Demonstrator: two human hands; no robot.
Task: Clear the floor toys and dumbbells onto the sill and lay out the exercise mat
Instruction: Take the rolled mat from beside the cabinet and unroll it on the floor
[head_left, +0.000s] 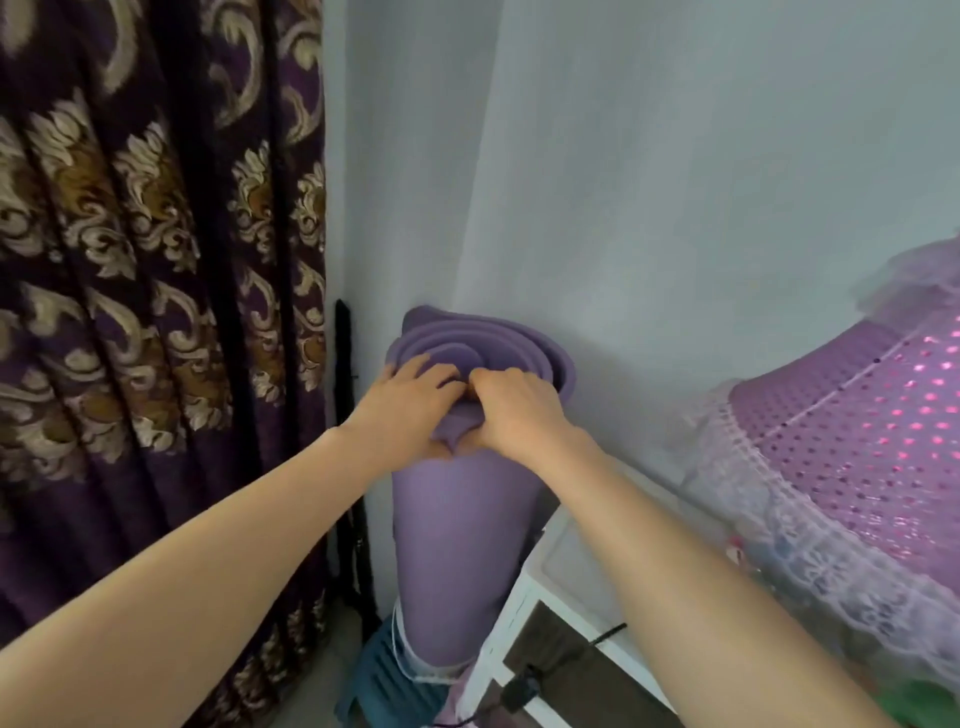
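Head view: the rolled purple exercise mat (462, 519) stands upright in the room corner, between the dark patterned curtain (156, 312) and the white table (524, 618), its foot on the floor beside a blue-green object (379, 675). Left hand (410, 410) and right hand (519, 410) both pinch the roll's near top rim, fingers (441, 374) closed on the outer layers. Recommended: lift straight up with a grip lower on the body, since the rim layers buckle. Clearance is tight; the table's left edge touches the roll, and a cable (602, 636) crosses its corner. Open room lies toward the camera.
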